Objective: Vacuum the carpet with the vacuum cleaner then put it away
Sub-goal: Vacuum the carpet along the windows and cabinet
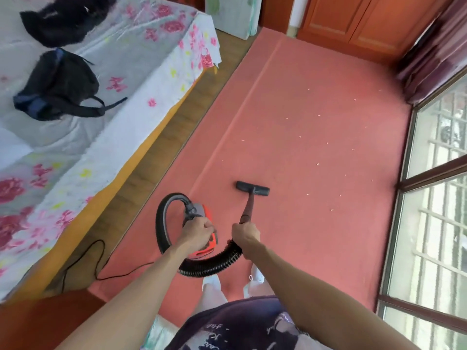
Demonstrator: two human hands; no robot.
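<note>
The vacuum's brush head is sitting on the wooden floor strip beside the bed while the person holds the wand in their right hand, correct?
Not quite. The head view shows the brush head resting on the pink carpet, not on the wooden floor strip beside the bed. The rest holds: the right hand grips the wand.

Ahead of the floor nozzle (pixel 253 188) the carpet (pixel 316 102) lies open up to the wooden wardrobe (pixel 353 21). The bed (pixel 101 117) bounds its left, the window frame (pixel 404 178) its right, and the power cord (pixel 101 269) trails behind.
</note>
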